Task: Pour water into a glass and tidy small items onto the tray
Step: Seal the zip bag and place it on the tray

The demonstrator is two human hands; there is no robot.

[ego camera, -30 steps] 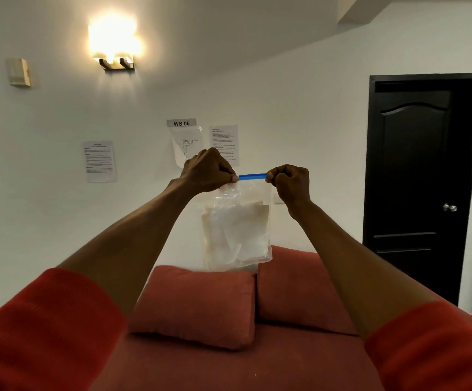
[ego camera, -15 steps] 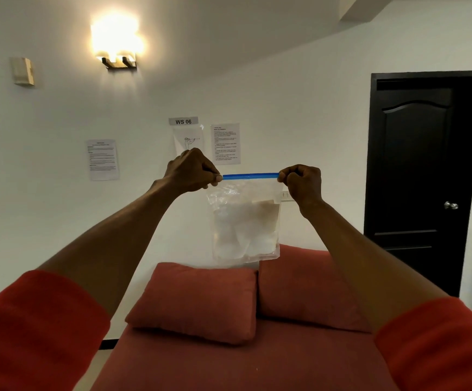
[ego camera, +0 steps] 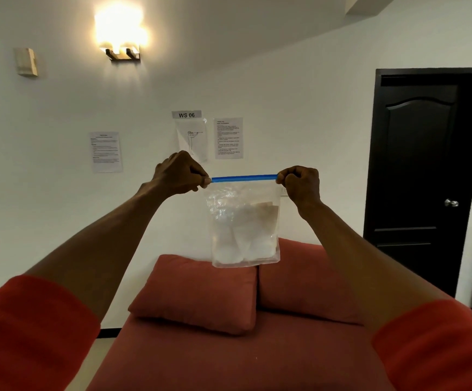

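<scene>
A clear zip bag (ego camera: 243, 227) with a blue seal strip along its top hangs in the air in front of me, with white and pale brown folded items inside. My left hand (ego camera: 179, 173) pinches the left end of the blue strip. My right hand (ego camera: 299, 183) pinches the right end. The strip is stretched straight between them. No glass, water or tray is in view.
A red bed (ego camera: 243, 359) lies below with two red pillows (ego camera: 201, 294) at the wall. Several paper sheets and a "WS 06" label (ego camera: 186, 114) hang on the white wall. A dark door (ego camera: 424, 176) stands at the right, a lit wall lamp (ego camera: 120, 38) upper left.
My hands have moved apart along the blue strip, so more of it shows between them. The bag now hangs a little further right and flatter.
</scene>
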